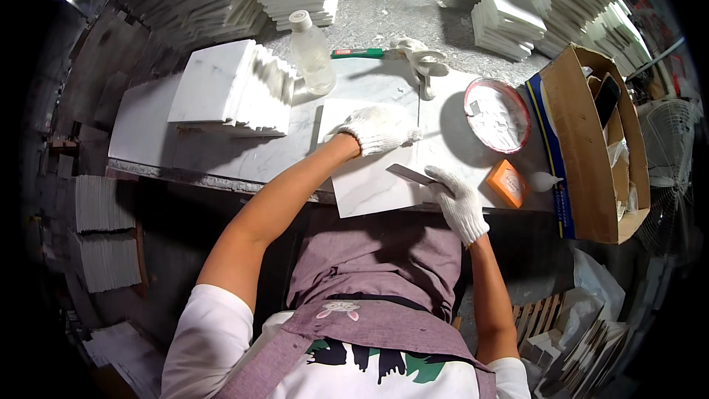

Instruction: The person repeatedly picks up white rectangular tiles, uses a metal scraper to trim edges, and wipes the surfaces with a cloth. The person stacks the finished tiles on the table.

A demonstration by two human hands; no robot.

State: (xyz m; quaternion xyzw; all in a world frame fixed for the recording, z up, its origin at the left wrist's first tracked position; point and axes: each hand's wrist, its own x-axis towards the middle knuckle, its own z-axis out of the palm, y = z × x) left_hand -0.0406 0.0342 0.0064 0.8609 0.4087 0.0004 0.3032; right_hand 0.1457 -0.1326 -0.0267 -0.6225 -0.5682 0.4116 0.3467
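A white marble tile with faint grey veins (375,191) lies at the bench's front edge and juts slightly over it. Just beyond it is another pale tile (336,113), partly hidden by my left hand (380,131). That hand wears a white knitted glove and lies palm down with its fingers stretched to the right. My right hand (456,203), gloved too, is closed around a flat metal scraper (408,174). The scraper's blade points left over the veined tile's right side; whether it touches the tile I cannot tell.
Right of my hands are a red-rimmed bowl of white paste (498,117), an orange box (507,183), a white bulb (544,181) and a cardboard box (591,155). Leftward stand stacked tiles (214,85) and a bottle (312,55). A green tool (358,53) lies behind.
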